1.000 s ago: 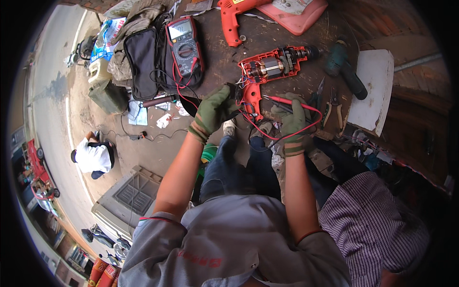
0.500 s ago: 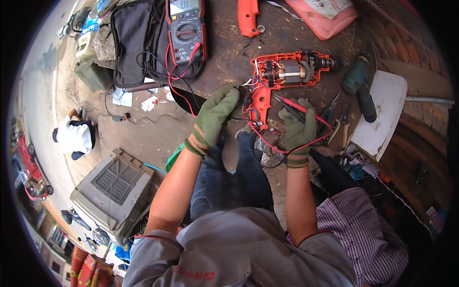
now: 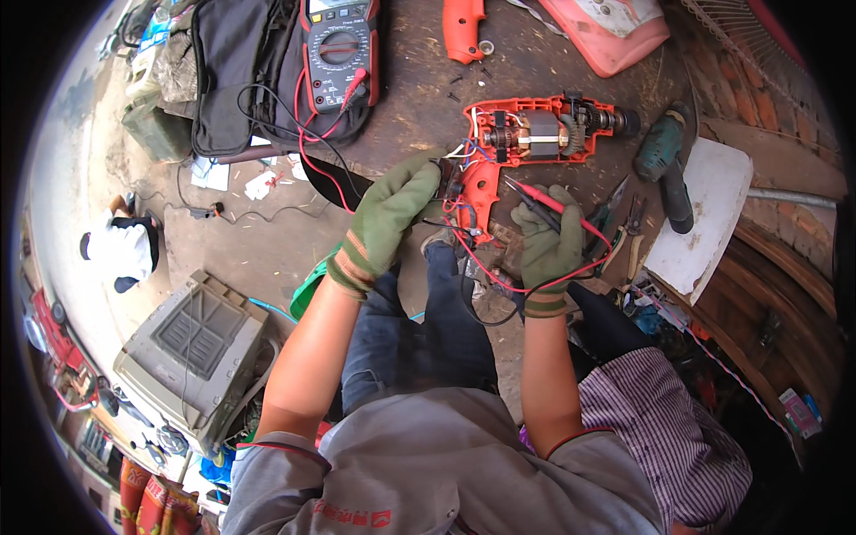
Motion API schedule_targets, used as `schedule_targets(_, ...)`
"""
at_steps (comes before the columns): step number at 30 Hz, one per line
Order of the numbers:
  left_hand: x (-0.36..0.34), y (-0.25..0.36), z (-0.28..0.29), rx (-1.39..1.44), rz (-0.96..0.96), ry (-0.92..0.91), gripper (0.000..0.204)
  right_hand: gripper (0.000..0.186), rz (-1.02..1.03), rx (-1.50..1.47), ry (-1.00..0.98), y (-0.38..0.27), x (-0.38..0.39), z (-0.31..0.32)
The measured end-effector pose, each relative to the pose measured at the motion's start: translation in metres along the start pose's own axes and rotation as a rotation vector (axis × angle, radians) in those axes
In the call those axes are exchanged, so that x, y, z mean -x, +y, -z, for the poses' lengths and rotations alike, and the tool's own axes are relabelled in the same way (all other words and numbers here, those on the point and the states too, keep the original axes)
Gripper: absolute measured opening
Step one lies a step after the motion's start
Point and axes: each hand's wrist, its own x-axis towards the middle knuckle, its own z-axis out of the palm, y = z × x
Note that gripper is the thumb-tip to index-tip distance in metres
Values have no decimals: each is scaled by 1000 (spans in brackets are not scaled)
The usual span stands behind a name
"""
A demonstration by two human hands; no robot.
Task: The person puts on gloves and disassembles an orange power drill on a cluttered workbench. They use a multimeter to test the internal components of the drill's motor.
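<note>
An opened orange power tool (image 3: 535, 134) lies on the table, its motor and gears bare. My left hand (image 3: 392, 214), in a green glove, pinches a small black switch (image 3: 451, 181) that hangs on wires beside the tool's handle. In my gloved right hand (image 3: 548, 239) are the red and black test probes (image 3: 546, 198), tips pointing left toward the handle and apart from it. Their leads loop below the hand and run to a red-and-grey multimeter (image 3: 339, 53) at the far left of the table.
A teal cordless drill (image 3: 660, 152), pliers (image 3: 635, 223) and a white board (image 3: 704, 218) lie to the right. Behind are an orange housing piece (image 3: 464, 31) and loose screws. A black case (image 3: 234, 89) holds the multimeter's place at left. Someone in a checked shirt (image 3: 660, 428) is close on my right.
The whole view has shifted slightly. Both hands keep their grips, on the switch and on the probes; the tool stays in place.
</note>
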Motion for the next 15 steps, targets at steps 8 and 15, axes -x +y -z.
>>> schedule_targets(8, -1, 3, 0, 28, 13, -18, 49, 43, 1, 19, 71, -1, 1, -4)
schedule_targets(15, -1, 0, 0, 71, 10, -24, 47, 43, 7, -21, 59, 1, 0, -1)
